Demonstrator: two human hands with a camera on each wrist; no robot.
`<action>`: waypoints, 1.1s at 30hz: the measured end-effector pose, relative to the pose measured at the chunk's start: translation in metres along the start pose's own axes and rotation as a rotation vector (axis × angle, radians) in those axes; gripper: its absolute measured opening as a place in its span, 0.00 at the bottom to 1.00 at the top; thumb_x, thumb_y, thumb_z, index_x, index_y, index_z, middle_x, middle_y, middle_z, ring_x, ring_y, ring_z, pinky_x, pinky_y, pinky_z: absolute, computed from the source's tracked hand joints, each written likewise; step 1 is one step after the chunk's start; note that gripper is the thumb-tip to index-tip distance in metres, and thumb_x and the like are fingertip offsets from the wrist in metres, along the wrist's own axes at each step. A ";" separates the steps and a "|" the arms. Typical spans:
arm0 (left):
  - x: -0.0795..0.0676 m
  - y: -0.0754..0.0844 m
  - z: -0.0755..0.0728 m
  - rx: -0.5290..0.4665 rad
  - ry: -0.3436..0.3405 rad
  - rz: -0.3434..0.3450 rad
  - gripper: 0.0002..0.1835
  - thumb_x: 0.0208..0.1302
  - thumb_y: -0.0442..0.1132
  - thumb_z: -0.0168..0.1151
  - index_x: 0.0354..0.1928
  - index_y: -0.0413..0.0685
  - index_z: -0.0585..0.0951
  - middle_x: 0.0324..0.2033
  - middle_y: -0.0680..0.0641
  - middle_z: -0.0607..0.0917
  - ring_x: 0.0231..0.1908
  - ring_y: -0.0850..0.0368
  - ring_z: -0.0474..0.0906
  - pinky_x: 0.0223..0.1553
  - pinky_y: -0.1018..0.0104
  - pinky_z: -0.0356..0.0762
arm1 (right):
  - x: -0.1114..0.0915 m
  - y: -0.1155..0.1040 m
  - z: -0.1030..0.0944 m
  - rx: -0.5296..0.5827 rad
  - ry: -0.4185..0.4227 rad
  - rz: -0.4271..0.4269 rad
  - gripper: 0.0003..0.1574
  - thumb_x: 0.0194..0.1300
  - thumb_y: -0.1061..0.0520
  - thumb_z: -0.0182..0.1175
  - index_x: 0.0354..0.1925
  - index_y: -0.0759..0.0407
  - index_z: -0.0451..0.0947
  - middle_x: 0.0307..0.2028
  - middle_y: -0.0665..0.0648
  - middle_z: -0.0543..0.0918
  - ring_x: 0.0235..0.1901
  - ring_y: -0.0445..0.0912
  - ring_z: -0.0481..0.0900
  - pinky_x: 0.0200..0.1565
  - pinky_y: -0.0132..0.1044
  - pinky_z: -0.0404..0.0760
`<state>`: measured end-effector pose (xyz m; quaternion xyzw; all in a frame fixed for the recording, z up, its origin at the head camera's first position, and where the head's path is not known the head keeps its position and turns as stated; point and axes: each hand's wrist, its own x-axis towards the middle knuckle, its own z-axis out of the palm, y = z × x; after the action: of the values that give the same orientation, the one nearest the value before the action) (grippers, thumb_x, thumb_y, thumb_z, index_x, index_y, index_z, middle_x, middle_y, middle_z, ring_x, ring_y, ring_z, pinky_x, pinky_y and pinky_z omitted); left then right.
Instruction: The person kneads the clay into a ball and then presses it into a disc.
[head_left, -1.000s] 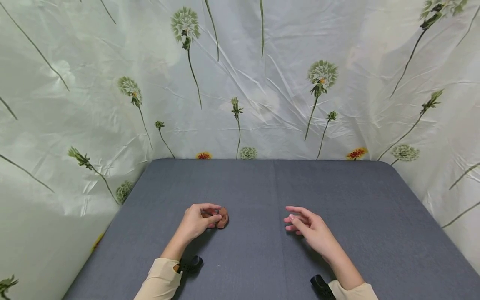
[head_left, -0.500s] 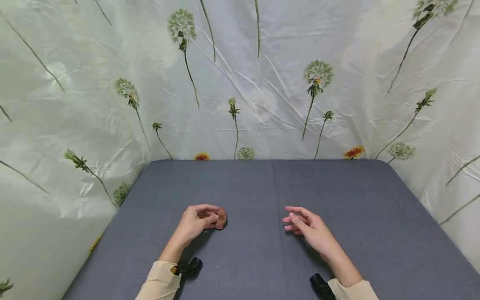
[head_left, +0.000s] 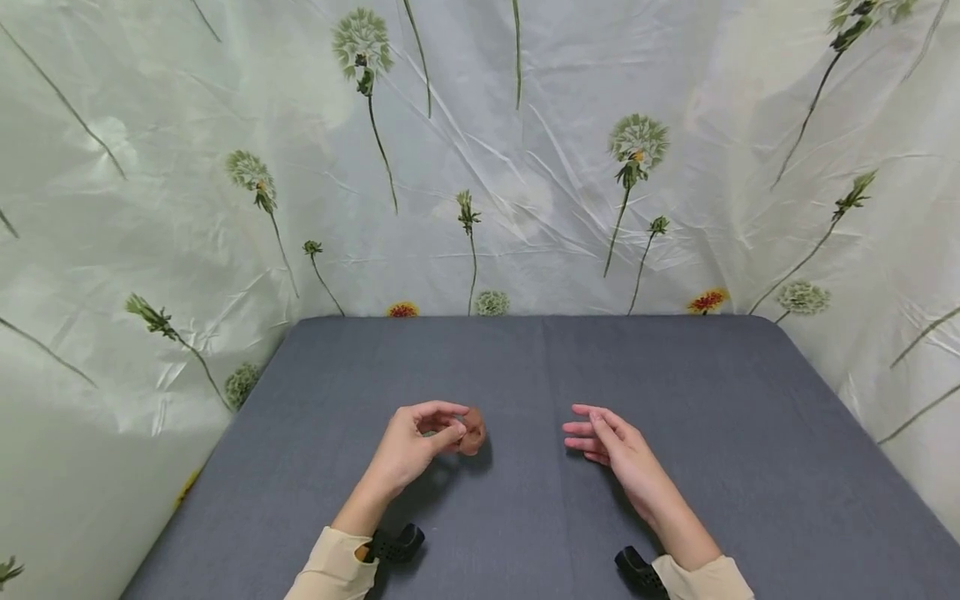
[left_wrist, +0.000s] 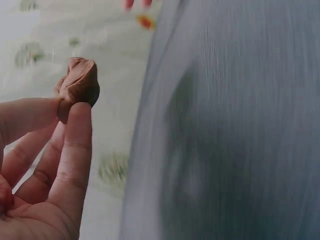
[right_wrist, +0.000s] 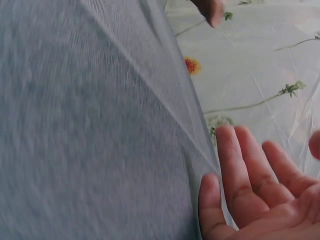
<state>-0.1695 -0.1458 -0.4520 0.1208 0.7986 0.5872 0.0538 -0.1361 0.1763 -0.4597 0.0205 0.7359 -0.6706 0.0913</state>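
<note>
A brown, folded lump that looks like modelling clay (head_left: 472, 431) is pinched between the thumb and fingers of my left hand (head_left: 412, 446). In the left wrist view the lump (left_wrist: 80, 82) sticks up past the fingertips, its surface creased and uneven. Its shadow falls on the cloth, so it appears raised off the table. My right hand (head_left: 618, 450) hovers to the right of it, fingers loosely extended and nothing in them. The right wrist view shows that hand's fingers (right_wrist: 235, 175) spread slightly apart.
Grey cloth covers the table (head_left: 510, 358), with a crease running down its middle. A pale curtain printed with dandelions (head_left: 555, 167) hangs behind the far edge and along the sides. Black camera mounts (head_left: 397, 543) sit at both wrists.
My left hand has lifted the clay and carried it a little to the right. My right hand stays nearly in place, its fingers slightly straighter.
</note>
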 end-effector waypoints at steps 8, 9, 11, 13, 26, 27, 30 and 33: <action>-0.009 0.020 0.041 0.035 -0.059 0.177 0.11 0.70 0.37 0.74 0.52 0.48 0.91 0.38 0.44 0.93 0.36 0.59 0.90 0.37 0.67 0.87 | -0.004 -0.005 0.019 0.255 -0.074 0.078 0.48 0.85 0.27 0.36 0.83 0.57 0.58 0.73 0.64 0.78 0.61 0.39 0.85 0.61 0.35 0.82; -0.010 0.021 0.045 0.037 -0.058 0.189 0.11 0.70 0.37 0.75 0.52 0.48 0.91 0.38 0.45 0.93 0.36 0.60 0.90 0.38 0.67 0.88 | -0.005 -0.005 0.023 0.295 -0.096 0.081 0.49 0.85 0.27 0.36 0.84 0.58 0.57 0.72 0.62 0.80 0.61 0.40 0.85 0.61 0.36 0.82; -0.011 0.023 0.051 0.036 -0.053 0.204 0.11 0.70 0.37 0.75 0.52 0.49 0.91 0.38 0.45 0.93 0.37 0.60 0.90 0.38 0.66 0.88 | -0.006 -0.005 0.030 0.359 -0.153 0.077 0.50 0.85 0.27 0.35 0.85 0.61 0.54 0.69 0.59 0.82 0.61 0.40 0.85 0.62 0.36 0.82; -0.012 0.023 0.056 0.033 -0.042 0.213 0.11 0.69 0.37 0.75 0.51 0.48 0.91 0.38 0.45 0.93 0.37 0.61 0.89 0.38 0.66 0.87 | -0.006 -0.006 0.038 0.410 -0.208 0.078 0.51 0.86 0.28 0.34 0.85 0.62 0.52 0.65 0.54 0.85 0.59 0.40 0.85 0.62 0.36 0.82; -0.012 0.016 0.074 -0.019 0.068 0.298 0.10 0.64 0.35 0.79 0.46 0.48 0.91 0.37 0.45 0.93 0.36 0.65 0.87 0.29 0.67 0.86 | 0.002 -0.009 0.073 0.678 -0.286 0.096 0.42 0.88 0.32 0.31 0.79 0.59 0.58 0.49 0.44 0.89 0.44 0.36 0.85 0.51 0.32 0.80; -0.012 0.015 0.075 -0.021 0.072 0.307 0.10 0.64 0.34 0.79 0.46 0.48 0.91 0.38 0.45 0.93 0.36 0.65 0.87 0.29 0.66 0.86 | 0.003 -0.010 0.074 0.701 -0.287 0.098 0.41 0.88 0.32 0.31 0.79 0.59 0.58 0.50 0.44 0.90 0.44 0.35 0.85 0.49 0.31 0.80; -0.011 0.012 0.077 -0.030 0.085 0.314 0.10 0.63 0.33 0.79 0.46 0.47 0.91 0.42 0.44 0.93 0.37 0.65 0.87 0.30 0.63 0.87 | 0.004 -0.010 0.075 0.759 -0.286 0.096 0.39 0.89 0.34 0.30 0.78 0.57 0.58 0.54 0.46 0.90 0.47 0.35 0.87 0.48 0.30 0.81; -0.011 0.010 0.078 -0.026 0.096 0.317 0.10 0.63 0.33 0.80 0.45 0.48 0.91 0.43 0.45 0.93 0.37 0.65 0.87 0.31 0.63 0.88 | 0.005 -0.010 0.076 0.790 -0.272 0.106 0.38 0.89 0.35 0.31 0.78 0.57 0.61 0.57 0.48 0.90 0.50 0.35 0.89 0.48 0.29 0.81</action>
<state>-0.1399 -0.0736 -0.4666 0.2164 0.7636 0.6036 -0.0761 -0.1345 0.0999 -0.4569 0.0030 0.4011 -0.8923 0.2070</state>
